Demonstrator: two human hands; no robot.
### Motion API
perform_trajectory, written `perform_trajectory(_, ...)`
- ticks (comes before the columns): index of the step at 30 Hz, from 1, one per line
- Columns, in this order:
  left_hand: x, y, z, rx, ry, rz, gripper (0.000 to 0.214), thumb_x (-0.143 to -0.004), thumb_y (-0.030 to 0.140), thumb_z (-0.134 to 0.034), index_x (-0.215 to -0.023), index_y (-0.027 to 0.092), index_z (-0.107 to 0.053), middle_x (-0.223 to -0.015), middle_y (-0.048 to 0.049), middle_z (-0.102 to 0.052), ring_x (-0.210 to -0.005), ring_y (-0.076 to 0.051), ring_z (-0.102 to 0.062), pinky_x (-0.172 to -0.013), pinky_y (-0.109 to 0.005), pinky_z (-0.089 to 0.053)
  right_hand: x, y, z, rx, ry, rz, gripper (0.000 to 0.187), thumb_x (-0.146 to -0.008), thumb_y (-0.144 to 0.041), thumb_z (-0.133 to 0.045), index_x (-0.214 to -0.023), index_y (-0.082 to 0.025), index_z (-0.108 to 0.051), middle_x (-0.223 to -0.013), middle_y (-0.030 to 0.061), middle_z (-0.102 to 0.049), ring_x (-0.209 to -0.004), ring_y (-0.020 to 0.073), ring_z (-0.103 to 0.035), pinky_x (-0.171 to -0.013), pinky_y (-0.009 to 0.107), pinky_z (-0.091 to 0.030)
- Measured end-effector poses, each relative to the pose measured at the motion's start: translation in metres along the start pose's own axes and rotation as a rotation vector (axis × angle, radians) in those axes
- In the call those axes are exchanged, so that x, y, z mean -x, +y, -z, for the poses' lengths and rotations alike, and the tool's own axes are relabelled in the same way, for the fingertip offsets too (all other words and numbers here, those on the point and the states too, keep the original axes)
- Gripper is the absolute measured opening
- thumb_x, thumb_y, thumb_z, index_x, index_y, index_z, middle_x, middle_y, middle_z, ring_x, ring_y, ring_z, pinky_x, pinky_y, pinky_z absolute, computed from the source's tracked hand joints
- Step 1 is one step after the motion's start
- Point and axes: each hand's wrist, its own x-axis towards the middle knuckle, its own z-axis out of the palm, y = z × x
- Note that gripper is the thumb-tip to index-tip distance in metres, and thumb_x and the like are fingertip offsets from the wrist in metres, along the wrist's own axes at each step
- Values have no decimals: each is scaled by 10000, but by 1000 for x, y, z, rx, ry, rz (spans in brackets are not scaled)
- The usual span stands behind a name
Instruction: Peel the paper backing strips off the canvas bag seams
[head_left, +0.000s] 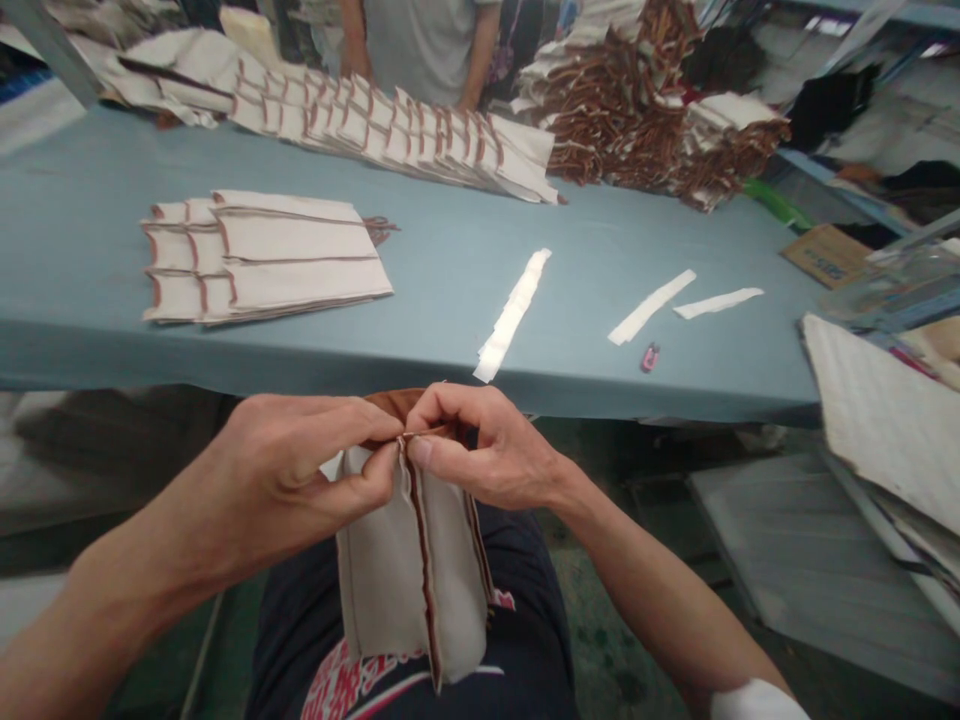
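Observation:
A sewn fabric piece (382,570), off-white with brown seam edging, hangs below my hands over my lap. My left hand (307,455) pinches its top edge between thumb and fingertips, just left of the middle seam. On the other side of that seam, my right hand (487,445) grips the same edge with thumb and bent forefinger. The fingertips of both hands nearly meet there. Brown material shows behind the fingers at the top. Whether something small sits between the fingertips I cannot make out.
On the blue table (450,225) lie a fanned stack of cream pieces (300,245), white strips (514,315) and a small pink item (650,357). Behind them are a long row of pieces (375,120) and a brown-edged pile (622,110). A person (420,50) stands across the table.

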Motion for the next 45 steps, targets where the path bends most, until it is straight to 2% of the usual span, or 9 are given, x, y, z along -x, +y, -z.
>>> perform_trajectory(3,1,2,-1,126,35,94,226,-954,191,-602,-803,229,-766,-657,75,-742,-523,-85,-645,-574,-189,-457,1,-2,-3,-27,13,-38,187,-874,-345,-683,-797,-207,-583,-685,-73,-501,-588,86,-401,-538,228,-342)
perform_trajectory(8,3,7,-6,265,50,262,268,-948,200,-561,-746,210,-737,-645,67,-703,-547,-86,-616,-569,-182,-433,0,-3,-8,16,63,-52,179,-832,-358,-679,-776,-213,-589,-690,-66,-512,-609,98,-419,-570,235,-363)
perform_trajectory(14,3,8,-4,316,-48,430,337,-972,309,-545,-740,181,-752,-656,20,-726,-579,-119,-607,-567,-203,-432,2,0,-12,78,103,-92,201,-810,-340,-720,-757,-222,-566,-695,-70,-499,-647,103,-432,-593,242,-334)
perform_trajectory(20,6,4,-2,362,-95,435,362,-1001,323,-533,-790,179,-790,-732,5,-795,-630,-133,-665,-614,-201,-474,3,-4,-16,167,159,-132,248,-776,-380,-718,-719,-234,-525,-658,-74,-484,-622,106,-424,-616,262,-320)
perform_trajectory(24,8,2,-1,409,-124,476,312,-985,348,-590,-821,187,-801,-769,11,-798,-648,-130,-669,-606,-188,-487,4,-7,-18,195,187,-138,259,-778,-390,-708,-707,-239,-510,-653,-69,-487,-630,114,-429,-634,275,-320)
perform_trajectory(31,11,-3,2,526,-170,491,258,-948,318,-639,-774,175,-767,-703,11,-759,-624,-124,-653,-575,-176,-485,4,-5,-13,109,39,-94,267,-906,-412,-712,-797,-223,-560,-708,-67,-534,-651,103,-452,-646,260,-358)
perform_trajectory(36,14,3,1,337,-107,459,320,-975,300,-549,-775,188,-772,-694,25,-746,-591,-112,-601,-570,-194,-452,5,-10,-7,149,-14,-84,213,-928,-350,-748,-870,-204,-604,-747,-67,-564,-663,99,-462,-659,255,-362)
perform_trajectory(41,16,4,1,186,-54,313,291,-983,282,-557,-827,204,-790,-714,33,-779,-604,-112,-672,-596,-206,-450,3,-16,-6,185,-7,-113,156,-939,-302,-702,-856,-200,-618,-736,-63,-580,-670,107,-486,-693,261,-375)
perform_trajectory(45,16,3,8,112,-67,309,261,-984,269,-580,-855,207,-799,-716,58,-771,-602,-83,-647,-634,-191,-436,0,-19,-8,229,-23,-141,110,-924,-270,-685,-859,-197,-635,-761,-55,-618,-692,111,-518,-705,264,-374)
